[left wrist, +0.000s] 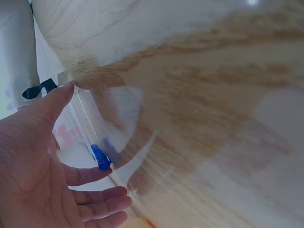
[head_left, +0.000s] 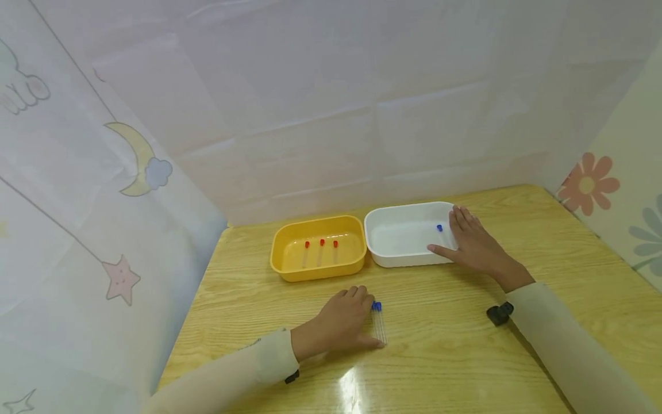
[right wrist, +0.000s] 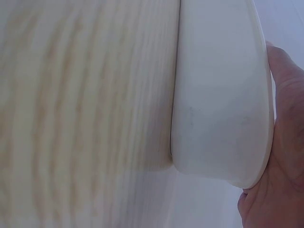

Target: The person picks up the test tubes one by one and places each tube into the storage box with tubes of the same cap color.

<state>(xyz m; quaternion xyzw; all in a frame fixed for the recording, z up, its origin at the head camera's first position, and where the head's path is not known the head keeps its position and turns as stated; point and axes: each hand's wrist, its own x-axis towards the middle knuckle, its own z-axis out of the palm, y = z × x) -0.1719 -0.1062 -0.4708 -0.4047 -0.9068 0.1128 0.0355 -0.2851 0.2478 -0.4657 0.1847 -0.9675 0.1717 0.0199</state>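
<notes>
On the table, several clear tubes with blue caps (head_left: pixel 377 306) lie side by side. My left hand (head_left: pixel 338 322) is just left of them, its thumb tip at their clear ends and its index fingertip at a blue cap (left wrist: pixel 101 158). The other fingers are extended beyond the cap. My right hand (head_left: pixel 478 244) lies over the right end of a white tray (head_left: pixel 405 260), its thumb over the front rim and its fingers toward the back corner. Inside the tray, between thumb and fingers, a blue-capped tube (head_left: pixel 439 228) lies partly hidden. In the right wrist view, the palm is against the tray's rim (right wrist: pixel 270 137).
Left of the white tray stands a yellow tray (head_left: pixel 318 276) holding 3 tubes with red caps (head_left: pixel 322 242). The two trays sit side by side near the back of the wooden table (head_left: pixel 439 345). Printed sheets (head_left: pixel 310 103) hang behind and at both sides.
</notes>
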